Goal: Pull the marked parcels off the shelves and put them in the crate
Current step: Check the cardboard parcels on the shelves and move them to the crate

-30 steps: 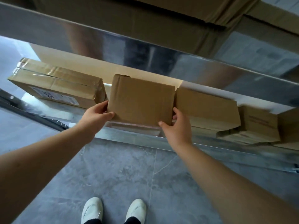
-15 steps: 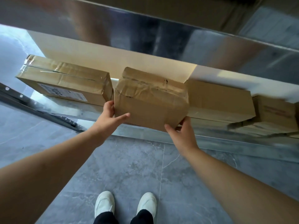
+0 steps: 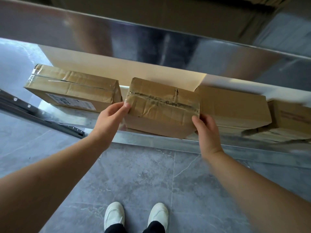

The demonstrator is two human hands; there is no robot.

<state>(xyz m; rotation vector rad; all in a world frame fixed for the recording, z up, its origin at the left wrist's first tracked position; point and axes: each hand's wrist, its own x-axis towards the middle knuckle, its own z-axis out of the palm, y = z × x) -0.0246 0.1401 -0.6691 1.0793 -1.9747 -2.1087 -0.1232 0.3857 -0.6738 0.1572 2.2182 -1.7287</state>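
A grey marble-patterned tile floor (image 3: 134, 179) fills the near part of the view, and a shiny metal shelf (image 3: 151, 143) runs across above it, with the underside of a higher metal shelf (image 3: 168, 42) crossing the far top. On the lower shelf four cardboard parcels sit in a row. At the far left is a long taped parcel (image 3: 74, 88) with a white printed label on its near face. To the right of centre lies a plain flat parcel (image 3: 235, 106), and at the right edge a blurred smaller parcel (image 3: 292, 115).

Between the long parcel and the flat one is the middle parcel (image 3: 161, 108), crumpled brown tape along its top. Half a second ago it was tilted up off the shelf with its near edge raised; now it sits lower and flatter, its near face overhanging the shelf lip. The left hand (image 3: 110, 121) grips its left near corner, thumb on top, having shifted up from under the edge. The right hand (image 3: 206, 130) holds its right near corner, thumb against the near face. The hands are well apart, one at each side.

White shoes (image 3: 136, 216) stand on the floor below.
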